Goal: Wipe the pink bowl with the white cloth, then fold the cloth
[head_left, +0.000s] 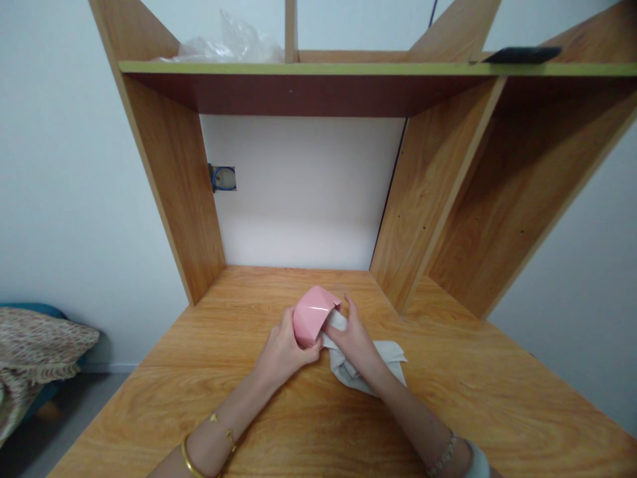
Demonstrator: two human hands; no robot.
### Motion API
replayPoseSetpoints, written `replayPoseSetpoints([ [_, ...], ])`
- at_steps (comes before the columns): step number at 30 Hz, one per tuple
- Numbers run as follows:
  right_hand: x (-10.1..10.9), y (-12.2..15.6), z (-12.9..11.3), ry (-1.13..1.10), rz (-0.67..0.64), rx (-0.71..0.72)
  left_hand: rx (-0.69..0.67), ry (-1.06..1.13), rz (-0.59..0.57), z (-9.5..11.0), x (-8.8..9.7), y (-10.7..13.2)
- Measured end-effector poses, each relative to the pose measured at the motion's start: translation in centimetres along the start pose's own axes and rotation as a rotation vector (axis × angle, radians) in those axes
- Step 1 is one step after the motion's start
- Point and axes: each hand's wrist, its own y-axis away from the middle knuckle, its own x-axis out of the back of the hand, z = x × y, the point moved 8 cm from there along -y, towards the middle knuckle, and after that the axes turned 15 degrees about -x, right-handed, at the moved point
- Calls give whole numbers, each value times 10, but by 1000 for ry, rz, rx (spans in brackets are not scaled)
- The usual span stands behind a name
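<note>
A glossy pink faceted bowl (313, 312) is tipped on its side above the desk, its opening turned to the right. My left hand (283, 348) grips it from the left and below, thumb near the lower rim. A light grey cloth (365, 365) hangs from the bowl's mouth and spreads under my right forearm. My right hand (353, 338) is closed on part of this cloth and presses it into the opening; some of its fingers are hidden inside the bowl.
The wooden desk (239, 385) has upright side panels and a shelf (318, 68) above. On the shelf are a clear plastic bag (229, 43) and a dark flat object (522, 55). An open socket box (223, 178) is in the back wall. A patterned throw (40, 345) lies at far left.
</note>
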Motion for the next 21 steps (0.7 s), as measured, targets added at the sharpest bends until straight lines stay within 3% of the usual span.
replayPoseSetpoints([
  [5,13,5,-14,348,109,40,34,81,-11,7,2,-1],
  [9,14,7,-18,474,144,64,26,106,-23,11,4,-1],
  [15,6,5,-14,436,61,98,-42,27,-71,13,6,-3],
  [21,2,9,-19,226,-30,185,-47,-16,-76,5,7,-3],
])
